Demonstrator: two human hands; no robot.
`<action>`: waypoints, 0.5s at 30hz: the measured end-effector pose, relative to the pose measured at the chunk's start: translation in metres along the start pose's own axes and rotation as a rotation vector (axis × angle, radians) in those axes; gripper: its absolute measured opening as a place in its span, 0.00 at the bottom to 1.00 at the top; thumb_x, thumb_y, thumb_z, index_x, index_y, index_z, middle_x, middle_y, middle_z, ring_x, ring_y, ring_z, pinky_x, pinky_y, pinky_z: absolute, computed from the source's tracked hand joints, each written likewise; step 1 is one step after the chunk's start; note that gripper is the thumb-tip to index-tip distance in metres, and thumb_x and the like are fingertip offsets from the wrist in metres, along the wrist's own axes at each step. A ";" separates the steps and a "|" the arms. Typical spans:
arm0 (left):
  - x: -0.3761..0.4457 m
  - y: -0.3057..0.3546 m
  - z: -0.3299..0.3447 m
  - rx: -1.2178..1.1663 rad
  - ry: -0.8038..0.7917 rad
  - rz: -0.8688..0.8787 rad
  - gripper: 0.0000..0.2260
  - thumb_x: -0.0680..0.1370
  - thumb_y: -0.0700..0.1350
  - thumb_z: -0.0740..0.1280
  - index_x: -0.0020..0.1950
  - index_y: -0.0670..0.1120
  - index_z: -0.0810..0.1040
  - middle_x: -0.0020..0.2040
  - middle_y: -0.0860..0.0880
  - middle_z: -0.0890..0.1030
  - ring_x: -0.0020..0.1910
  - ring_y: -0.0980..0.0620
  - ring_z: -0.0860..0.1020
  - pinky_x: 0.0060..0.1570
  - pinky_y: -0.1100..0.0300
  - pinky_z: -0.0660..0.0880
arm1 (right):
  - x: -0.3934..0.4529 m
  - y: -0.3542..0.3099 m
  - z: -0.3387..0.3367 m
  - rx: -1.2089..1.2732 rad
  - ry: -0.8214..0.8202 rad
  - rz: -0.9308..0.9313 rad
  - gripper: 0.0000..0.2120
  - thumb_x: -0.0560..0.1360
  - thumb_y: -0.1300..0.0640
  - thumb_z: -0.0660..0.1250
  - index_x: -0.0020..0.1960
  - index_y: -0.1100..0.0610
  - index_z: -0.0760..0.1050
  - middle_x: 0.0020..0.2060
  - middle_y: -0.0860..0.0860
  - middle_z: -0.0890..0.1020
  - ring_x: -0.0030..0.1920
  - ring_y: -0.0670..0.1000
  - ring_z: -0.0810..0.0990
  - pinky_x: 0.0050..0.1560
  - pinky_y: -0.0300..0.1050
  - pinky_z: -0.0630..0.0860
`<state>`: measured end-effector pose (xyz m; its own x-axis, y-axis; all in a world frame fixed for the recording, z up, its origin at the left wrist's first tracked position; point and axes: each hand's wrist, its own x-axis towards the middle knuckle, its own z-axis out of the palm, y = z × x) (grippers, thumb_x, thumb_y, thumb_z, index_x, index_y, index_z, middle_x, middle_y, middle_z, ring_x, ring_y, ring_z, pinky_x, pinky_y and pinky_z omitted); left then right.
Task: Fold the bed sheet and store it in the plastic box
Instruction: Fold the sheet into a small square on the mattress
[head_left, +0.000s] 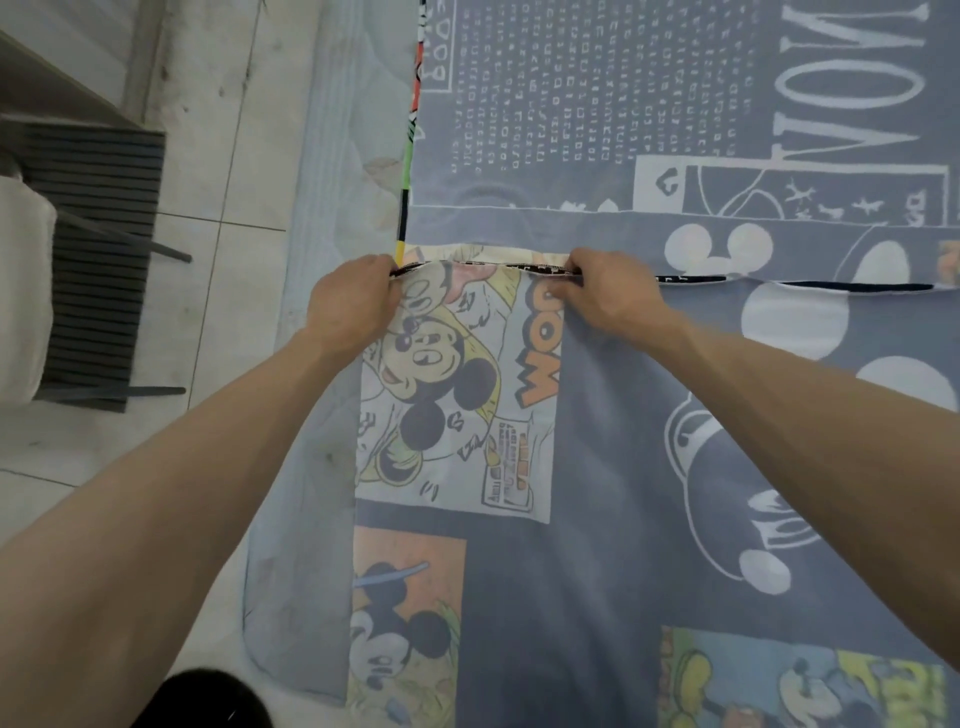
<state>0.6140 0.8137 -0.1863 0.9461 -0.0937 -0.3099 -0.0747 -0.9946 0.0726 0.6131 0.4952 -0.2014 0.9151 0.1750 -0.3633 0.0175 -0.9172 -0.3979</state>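
Grey-blue cartoon-printed cotton bed sheet (649, 467) spread flat on pale quilted mattress (332, 156). Left hand (353, 304) and right hand (605, 291) both pinch folded sheet edge, apparently aligning layers. Beyond left hand: white tiled floor (218, 156), dark slatted chair (98, 249).

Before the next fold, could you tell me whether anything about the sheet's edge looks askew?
Slightly: between the left hand and right hand, the bed sheet edge bows, and it gapes unevenly further right.
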 end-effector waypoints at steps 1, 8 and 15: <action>-0.003 0.000 0.001 -0.058 0.003 -0.013 0.11 0.84 0.50 0.60 0.52 0.44 0.77 0.46 0.45 0.79 0.44 0.41 0.78 0.37 0.54 0.66 | -0.002 0.002 0.000 -0.039 0.002 -0.002 0.17 0.79 0.43 0.64 0.52 0.58 0.73 0.45 0.59 0.82 0.46 0.62 0.80 0.41 0.51 0.70; -0.016 0.004 -0.031 -1.065 -0.041 -0.431 0.07 0.76 0.45 0.76 0.51 0.46 0.84 0.41 0.49 0.82 0.38 0.53 0.79 0.38 0.63 0.76 | -0.036 0.022 -0.032 0.020 0.135 -0.092 0.12 0.82 0.48 0.62 0.52 0.58 0.74 0.40 0.58 0.82 0.42 0.63 0.79 0.37 0.51 0.72; -0.016 0.002 -0.073 -1.088 -0.060 -0.295 0.03 0.76 0.43 0.76 0.48 0.51 0.84 0.38 0.50 0.81 0.36 0.59 0.78 0.35 0.69 0.74 | -0.091 0.064 -0.092 -0.131 0.191 -0.188 0.16 0.77 0.39 0.66 0.48 0.52 0.75 0.37 0.51 0.83 0.39 0.58 0.80 0.33 0.44 0.65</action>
<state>0.6214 0.8164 -0.1114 0.8622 0.1073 -0.4950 0.4916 -0.4127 0.7668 0.5677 0.3877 -0.1161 0.9498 0.2875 -0.1233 0.2348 -0.9156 -0.3264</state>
